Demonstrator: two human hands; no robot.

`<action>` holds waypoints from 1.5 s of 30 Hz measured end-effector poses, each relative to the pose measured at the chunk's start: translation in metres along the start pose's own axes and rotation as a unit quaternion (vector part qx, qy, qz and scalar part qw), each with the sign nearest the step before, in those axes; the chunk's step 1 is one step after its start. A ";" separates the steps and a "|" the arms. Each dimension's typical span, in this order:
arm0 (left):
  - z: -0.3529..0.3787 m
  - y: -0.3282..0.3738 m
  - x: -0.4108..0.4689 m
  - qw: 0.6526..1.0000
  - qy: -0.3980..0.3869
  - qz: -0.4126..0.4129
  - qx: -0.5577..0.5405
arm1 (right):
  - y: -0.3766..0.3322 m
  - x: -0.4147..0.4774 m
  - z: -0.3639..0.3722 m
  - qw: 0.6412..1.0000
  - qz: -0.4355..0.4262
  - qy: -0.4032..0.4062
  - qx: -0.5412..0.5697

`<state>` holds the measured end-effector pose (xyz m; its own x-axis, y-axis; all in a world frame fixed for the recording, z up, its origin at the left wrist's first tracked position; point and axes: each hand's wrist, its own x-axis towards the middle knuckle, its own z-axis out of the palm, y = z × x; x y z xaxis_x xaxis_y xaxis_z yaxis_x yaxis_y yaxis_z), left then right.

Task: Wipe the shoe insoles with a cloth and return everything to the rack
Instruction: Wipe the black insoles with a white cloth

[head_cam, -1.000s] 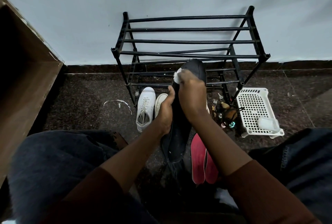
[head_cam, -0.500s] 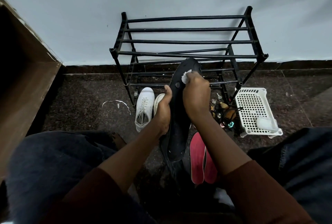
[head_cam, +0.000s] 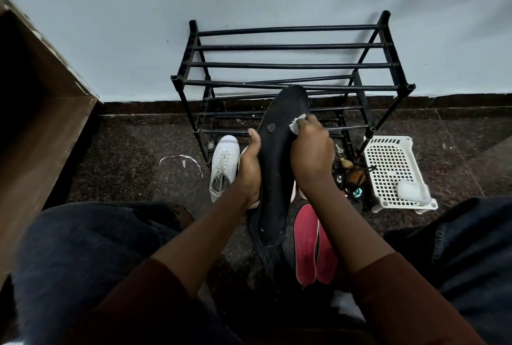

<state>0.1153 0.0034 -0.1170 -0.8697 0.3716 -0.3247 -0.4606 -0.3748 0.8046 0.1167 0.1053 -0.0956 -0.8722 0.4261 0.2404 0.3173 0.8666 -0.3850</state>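
My left hand [head_cam: 249,170] grips the black insole [head_cam: 274,178] along its left edge, thumb up on the front face, fingers wrapped behind. The insole is held off the floor, tilted, toe end up & away from me, overlapping the front bars of the rack [head_cam: 288,65]; heel end points down twd my lap. My right hand [head_cam: 311,156] is clenched round a small white cloth [head_cam: 296,124] & presses it on the insole's upper right part, just below the toe. Only a bit of cloth shows past my knuckles.

The black rack stands at the far edge of the floor [head_cam: 124,156], against the wall, shelves bare as far as I can see. A white sneaker [head_cam: 224,167] lies on the floor by the rack's front left leg, toe twd the rack; a 2nd white shoe next to it is mostly hidden behind my hand & the insole. Two red insoles [head_cam: 306,242] lie side by side on the floor close to me, under my right forearm. Something dark lies beneath the black insole's heel; can't tell what.

A white basket [head_cam: 388,162] sits by the rack's front right leg w/ a white pad [head_cam: 412,191] in its near corner. Small clutter [head_cam: 352,175] sits btwn rack & basket. A thin white strip [head_cam: 180,159] lies left of the sneaker.
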 end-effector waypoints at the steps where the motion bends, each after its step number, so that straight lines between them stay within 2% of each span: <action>1: -0.001 -0.001 0.001 1.000 -0.008 -0.005 -0.002 | -0.002 0.000 0.001 1.000 0.006 0.003 0.021; 6: -0.002 -0.003 0.005 0.999 0.008 -0.027 -0.027 | -0.018 -0.015 0.010 0.978 -0.107 0.050 0.173; 10: -0.007 -0.005 0.006 1.000 0.003 -0.001 -0.014 | -0.023 -0.037 0.016 0.961 -0.193 -0.005 0.200; 12: -0.009 -0.001 0.004 0.999 -0.001 -0.036 0.001 | -0.017 -0.036 0.016 0.964 -0.202 -0.002 0.173; 14: -0.010 0.001 0.004 0.999 -0.010 -0.033 0.011 | -0.009 -0.031 0.013 0.977 -0.177 -0.005 0.117; 17: -0.008 0.006 0.005 0.997 -0.006 -0.074 -0.016 | 0.001 -0.020 0.009 0.996 -0.068 -0.017 0.049; 19: -0.009 0.006 0.007 0.996 -0.014 -0.088 -0.031 | 0.004 -0.017 0.009 0.999 -0.027 -0.018 0.038; 26: -0.012 0.002 0.007 0.989 -0.003 -0.129 -0.074 | -0.026 -0.034 0.024 0.977 -0.102 -0.002 0.186; 31: -0.017 0.003 0.005 0.987 -0.007 -0.124 -0.097 | -0.029 -0.045 0.025 0.969 -0.157 -0.036 0.188; 33: -0.015 0.004 0.007 0.987 0.009 -0.121 -0.109 | -0.022 -0.039 0.017 0.979 -0.149 -0.036 0.136; 36: -0.012 0.005 0.010 0.989 0.010 -0.100 -0.109 | -0.013 -0.031 0.008 0.995 -0.079 -0.033 0.049; 39: -0.011 0.002 0.011 0.990 0.004 -0.086 -0.109 | -0.016 -0.030 0.005 0.999 -0.021 -0.038 0.033; 41: -0.011 0.000 0.011 0.991 0.010 -0.086 -0.100 | -0.023 -0.033 0.007 0.997 -0.017 -0.030 0.063; 45: -0.019 0.002 0.013 0.994 0.016 -0.064 -0.085 | -0.040 -0.050 0.007 0.976 -0.076 -0.019 0.203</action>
<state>0.0998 -0.0088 -0.1289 -0.8067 0.3984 -0.4366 -0.5879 -0.4650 0.6619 0.1456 0.0476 -0.0982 -0.9131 0.2840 0.2925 0.0162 0.7422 -0.6700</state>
